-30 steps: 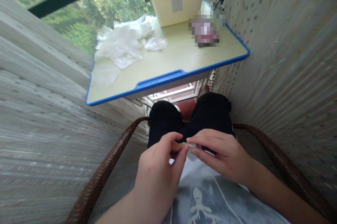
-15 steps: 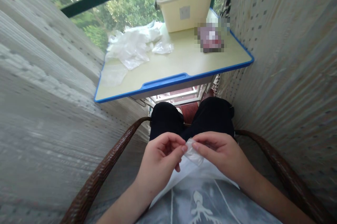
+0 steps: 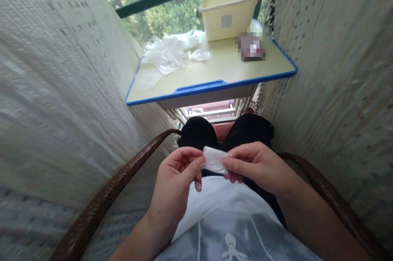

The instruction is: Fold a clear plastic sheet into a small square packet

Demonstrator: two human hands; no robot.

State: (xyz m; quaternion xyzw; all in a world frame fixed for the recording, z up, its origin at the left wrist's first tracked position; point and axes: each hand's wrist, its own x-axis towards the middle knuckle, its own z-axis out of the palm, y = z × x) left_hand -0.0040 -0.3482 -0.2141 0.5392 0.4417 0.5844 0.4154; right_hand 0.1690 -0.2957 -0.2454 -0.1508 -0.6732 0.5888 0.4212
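Above my lap, a small folded piece of clear plastic bag [image 3: 214, 160] is stretched flat between my two hands. My left hand [image 3: 178, 173] pinches its left edge between thumb and forefinger. At the other end, my right hand [image 3: 253, 165] grips it with the thumb on top and fingers behind. More crumpled plastic bags [image 3: 167, 54] lie in a loose heap on the left part of the desk [image 3: 221, 68], out of reach of both hands at this moment.
A cream plastic bin [image 3: 231, 15] with a small label stands at the back of the desk. A blurred-out dark reddish package [image 3: 251, 47] lies right of it. Brown woven chair arms [image 3: 123, 179] flank me, and pale curtains [image 3: 331, 68] hang on both sides.
The plastic bag went from a crumpled bit to a flat, wider strip as my hands moved apart and slightly forward. The head view shifted, moving the desk a little right.
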